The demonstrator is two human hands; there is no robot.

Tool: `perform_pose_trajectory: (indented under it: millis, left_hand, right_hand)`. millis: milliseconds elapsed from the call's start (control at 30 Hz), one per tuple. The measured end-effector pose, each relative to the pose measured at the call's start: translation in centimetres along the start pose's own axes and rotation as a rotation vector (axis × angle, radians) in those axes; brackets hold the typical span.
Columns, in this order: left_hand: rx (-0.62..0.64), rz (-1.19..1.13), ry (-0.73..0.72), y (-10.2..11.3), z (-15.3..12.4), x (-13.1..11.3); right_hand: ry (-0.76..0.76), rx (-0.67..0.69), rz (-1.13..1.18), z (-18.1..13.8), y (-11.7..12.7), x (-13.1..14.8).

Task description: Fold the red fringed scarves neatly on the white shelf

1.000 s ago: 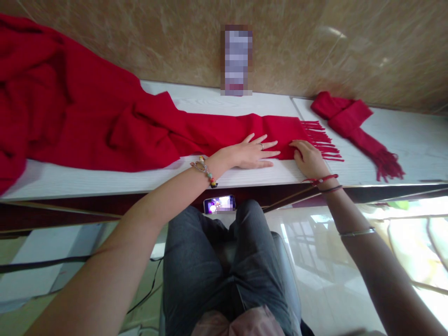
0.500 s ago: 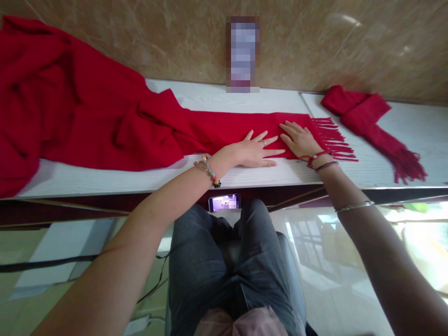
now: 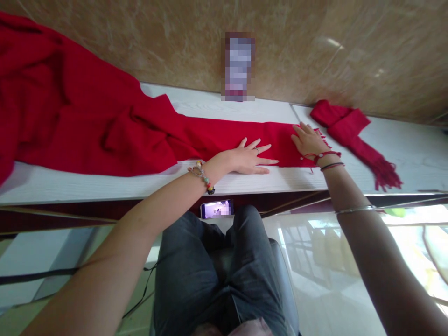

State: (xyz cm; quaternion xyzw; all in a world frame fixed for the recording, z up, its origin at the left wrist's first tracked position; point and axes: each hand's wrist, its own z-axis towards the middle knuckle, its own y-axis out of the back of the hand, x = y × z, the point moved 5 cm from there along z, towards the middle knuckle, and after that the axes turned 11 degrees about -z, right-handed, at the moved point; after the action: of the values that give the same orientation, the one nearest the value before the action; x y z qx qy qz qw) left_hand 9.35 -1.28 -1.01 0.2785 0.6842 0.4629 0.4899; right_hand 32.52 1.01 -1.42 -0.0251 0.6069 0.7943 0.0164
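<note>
A long red scarf (image 3: 217, 135) lies stretched across the white table (image 3: 105, 184), bunched in a large heap at the left. My left hand (image 3: 250, 158) lies flat on it with fingers spread, a ring on one finger. My right hand (image 3: 308, 139) rests open and flat on the scarf's fringed right end, covering most of the fringe. Both hands press the cloth to the tabletop, a short gap between them.
A second, smaller red scarf (image 3: 353, 133) with fringe lies on the table to the right. A blurred upright object (image 3: 240, 65) stands against the tan wall behind. A lit phone (image 3: 217, 209) rests on my lap below the table edge.
My right hand has slid from the scarf's near edge up onto its fringed end and flattened out. My left hand has stayed flat on the scarf.
</note>
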Motion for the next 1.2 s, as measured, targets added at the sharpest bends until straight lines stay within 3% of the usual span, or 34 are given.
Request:
perform_pose_trajectory:
  millis: [133,333,533,667,733,900,1067,1200]
  left_hand:
    - [0.022,0.006,-0.007,0.0,-0.1,-0.1]
    - [0.031,-0.013,0.003,0.1,-0.2,-0.2]
    - [0.07,-0.025,0.027,0.2,-0.3,-0.3]
    - [0.094,-0.035,0.044,0.3,-0.3,-0.5]
    - [0.073,-0.04,0.058,0.4,-0.3,-0.5]
    - [-0.19,-0.012,0.284,1.7,-0.5,1.0]
    - [-0.119,-0.038,0.467,1.2,-0.6,2.6]
    - [-0.107,-0.032,0.478,1.2,-0.5,2.6]
  right_hand:
    - [0.112,-0.037,0.088,1.5,0.2,2.7]
    - [0.07,0.071,0.093,1.8,-1.3,4.4]
    - [0.065,0.1,0.008,0.8,-0.9,2.5]
    - [-0.127,0.201,-0.185,-0.6,0.4,0.0]
    - [-0.193,0.183,-0.239,-0.9,1.5,-0.5]
    - [-0.014,0.047,-0.127,1.3,2.8,3.3]
    - [0.089,0.168,-0.003,3.3,0.3,7.6]
    - [0.018,0.209,0.016,3.1,-0.9,6.9]
